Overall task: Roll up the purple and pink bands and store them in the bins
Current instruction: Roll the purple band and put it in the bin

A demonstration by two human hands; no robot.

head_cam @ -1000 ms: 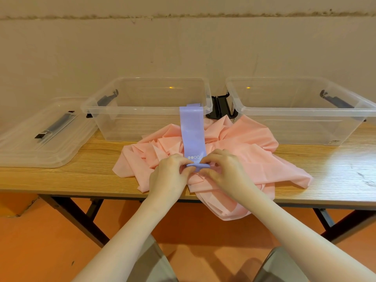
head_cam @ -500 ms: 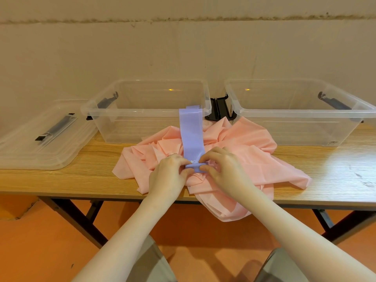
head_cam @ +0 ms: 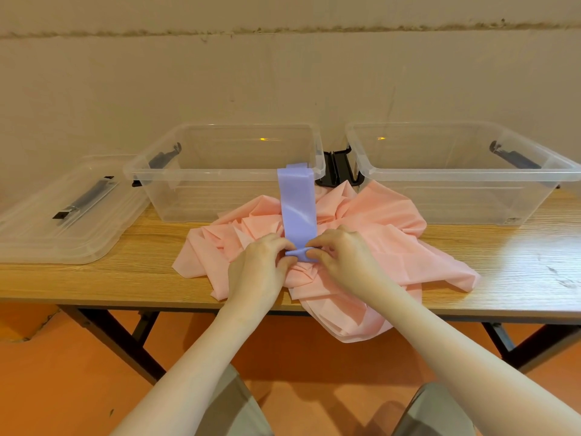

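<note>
Starting the roll on the purple band

Left hand (head_cam: 261,265) and right hand (head_cam: 342,256) both pinch the near end of the purple band (head_cam: 298,212), likely to keep the first turns tight. Its far end hangs over the left bin (head_cam: 220,180), so the strip lies straight. Beneath, the pink band (head_cam: 393,243) lies crumpled on the table (head_cam: 94,278), apparently waiting its turn.

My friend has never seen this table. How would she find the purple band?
Look at the wooden table with two clear bins at the back. On the crumpled pink band in the middle lies the purple band, running up to the left bin. It is the only smooth, narrow purple strip.
</note>
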